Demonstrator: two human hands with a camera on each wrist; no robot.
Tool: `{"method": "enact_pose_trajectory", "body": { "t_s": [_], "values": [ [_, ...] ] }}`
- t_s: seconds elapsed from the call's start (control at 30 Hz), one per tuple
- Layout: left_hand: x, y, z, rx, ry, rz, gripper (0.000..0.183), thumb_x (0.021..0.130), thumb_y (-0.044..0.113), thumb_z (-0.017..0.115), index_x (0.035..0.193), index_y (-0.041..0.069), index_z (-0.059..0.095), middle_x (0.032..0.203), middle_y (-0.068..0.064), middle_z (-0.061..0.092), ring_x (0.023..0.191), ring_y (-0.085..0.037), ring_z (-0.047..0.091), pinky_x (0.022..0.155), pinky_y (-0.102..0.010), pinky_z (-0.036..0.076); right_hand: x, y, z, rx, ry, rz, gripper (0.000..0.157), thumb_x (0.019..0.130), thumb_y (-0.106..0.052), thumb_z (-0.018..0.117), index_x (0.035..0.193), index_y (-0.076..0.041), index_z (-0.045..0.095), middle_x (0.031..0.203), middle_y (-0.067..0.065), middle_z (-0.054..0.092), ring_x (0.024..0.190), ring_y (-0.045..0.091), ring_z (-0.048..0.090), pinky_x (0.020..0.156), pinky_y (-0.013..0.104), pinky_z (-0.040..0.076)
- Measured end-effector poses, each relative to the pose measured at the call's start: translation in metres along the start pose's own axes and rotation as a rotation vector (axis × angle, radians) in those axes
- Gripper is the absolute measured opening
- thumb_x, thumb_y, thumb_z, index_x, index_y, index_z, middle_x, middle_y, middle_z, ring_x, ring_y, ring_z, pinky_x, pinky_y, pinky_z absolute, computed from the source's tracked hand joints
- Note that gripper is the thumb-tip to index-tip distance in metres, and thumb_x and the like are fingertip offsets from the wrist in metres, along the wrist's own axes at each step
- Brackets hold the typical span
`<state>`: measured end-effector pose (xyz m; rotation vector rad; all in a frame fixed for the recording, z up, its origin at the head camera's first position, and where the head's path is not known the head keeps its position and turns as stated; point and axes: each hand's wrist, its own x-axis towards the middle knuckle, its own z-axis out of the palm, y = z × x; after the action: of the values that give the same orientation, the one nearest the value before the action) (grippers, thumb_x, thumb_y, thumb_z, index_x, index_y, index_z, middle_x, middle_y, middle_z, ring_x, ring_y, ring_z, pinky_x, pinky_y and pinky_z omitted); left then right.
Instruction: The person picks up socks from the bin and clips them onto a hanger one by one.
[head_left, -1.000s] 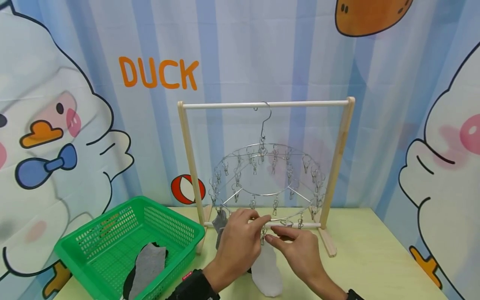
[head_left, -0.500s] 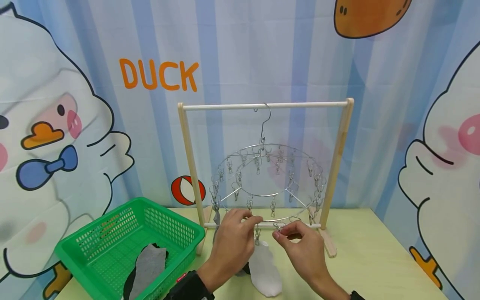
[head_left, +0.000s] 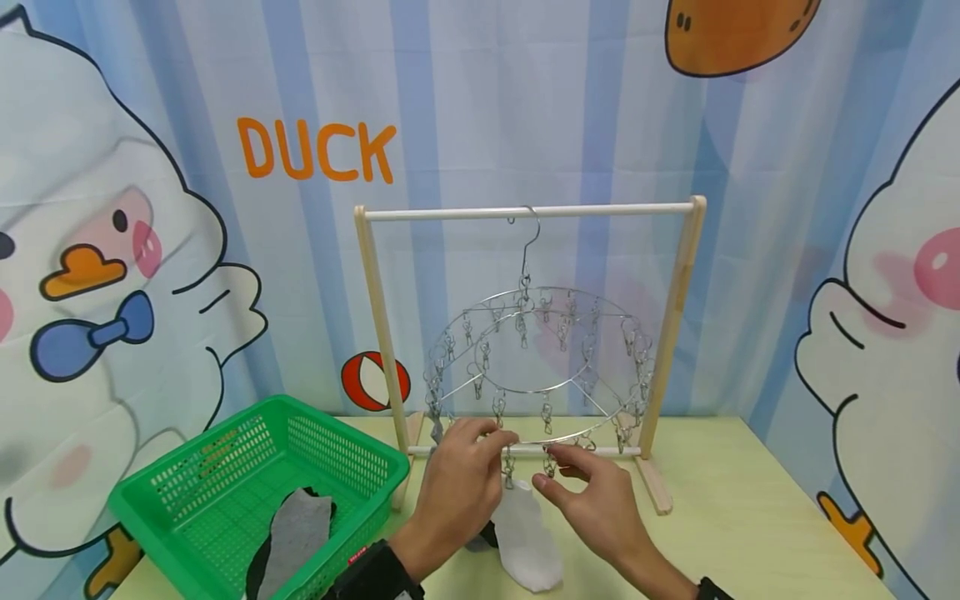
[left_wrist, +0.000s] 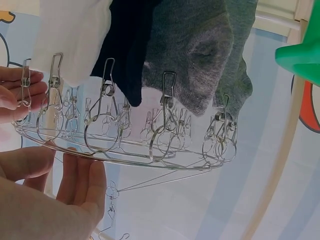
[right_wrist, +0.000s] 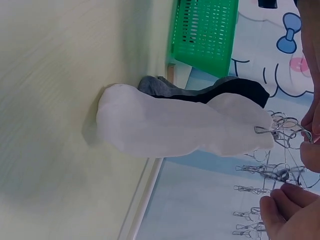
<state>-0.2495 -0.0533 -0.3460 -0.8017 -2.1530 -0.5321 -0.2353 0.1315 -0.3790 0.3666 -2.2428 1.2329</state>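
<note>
White sock (head_left: pixel 527 537) shifted leftward; your left grip (head_left: pixel 457 490) pinches the ring (head_left: pixel 572 437), right grip (head_left: pixel 596 508) parted; slackening could spin it.

Plain white on the front sock (head_left: pixel 527 537), black on the sock behind (right_wrist: pixel 247 91), mottled grey on the sock beyond (left_wrist: pixel 190 55). Silver on the hanger (head_left: pixel 525 392). Bright green on the basket (head_left: pixel 337 446), grey and black on the socks inside (head_left: pixel 300 529). Pale yellow on the desk (head_left: pixel 750 517), white on the bar (head_left: pixel 600 209), light wood tone on the posts (head_left: pixel 677 308). Blue stripes, black-outlined white ducks (head_left: pixel 67 442) and orange lettering (head_left: pixel 322 150) on the curtain (head_left: pixel 495 100).
</note>
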Motion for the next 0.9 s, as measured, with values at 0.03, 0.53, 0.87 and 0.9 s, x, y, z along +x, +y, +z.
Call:
{"method": "enact_pose_trajectory", "body": {
  "t_s": [0.03, 0.53, 0.87, 0.9],
  "values": [
    [0.0000, 0.0002, -0.0001, 0.000, -0.002, -0.002, 0.026, 0.083, -0.004, 0.064, 0.098, 0.015, 0.074, 0.094, 0.002, 0.062, 0.095, -0.016, 0.056, 0.080, -0.035, 0.053, 0.0004, -0.0001, 0.0004, -0.001, -0.004, -0.002, 0.030, 0.077, -0.013, 0.083, 0.105, -0.011, 0.074, 0.101, -0.002, 0.071, 0.085, 0.012, 0.066, 0.077, 0.038, 0.056],
    [-0.0011, 0.0014, -0.0009, -0.004, -0.023, -0.025, 0.026, 0.083, -0.004, 0.064, 0.099, 0.015, 0.074, 0.093, 0.003, 0.061, 0.096, -0.016, 0.056, 0.082, -0.035, 0.053, -0.0004, 0.0004, 0.0004, -0.042, 0.020, 0.003, 0.018, 0.076, -0.019, 0.083, 0.091, -0.018, 0.072, 0.088, -0.003, 0.070, 0.077, 0.005, 0.063, 0.070, 0.035, 0.056],
    [-0.0010, 0.0005, 0.0000, 0.005, -0.023, -0.031, 0.028, 0.083, -0.004, 0.064, 0.099, 0.016, 0.074, 0.093, 0.003, 0.062, 0.096, -0.016, 0.056, 0.082, -0.035, 0.053, -0.0002, -0.0009, 0.0018, -0.054, 0.036, 0.028, 0.021, 0.074, -0.018, 0.084, 0.092, -0.012, 0.073, 0.087, -0.002, 0.070, 0.076, 0.007, 0.064, 0.070, 0.036, 0.056],
    [-0.0013, 0.0007, -0.0002, 0.005, -0.028, -0.034, 0.028, 0.083, -0.004, 0.064, 0.099, 0.016, 0.074, 0.093, 0.003, 0.061, 0.096, -0.016, 0.056, 0.083, -0.035, 0.053, -0.0002, -0.0009, 0.0019, -0.053, 0.037, 0.031, 0.022, 0.074, -0.018, 0.084, 0.092, -0.012, 0.073, 0.086, -0.002, 0.070, 0.076, 0.007, 0.064, 0.070, 0.036, 0.056]
  ]
}}
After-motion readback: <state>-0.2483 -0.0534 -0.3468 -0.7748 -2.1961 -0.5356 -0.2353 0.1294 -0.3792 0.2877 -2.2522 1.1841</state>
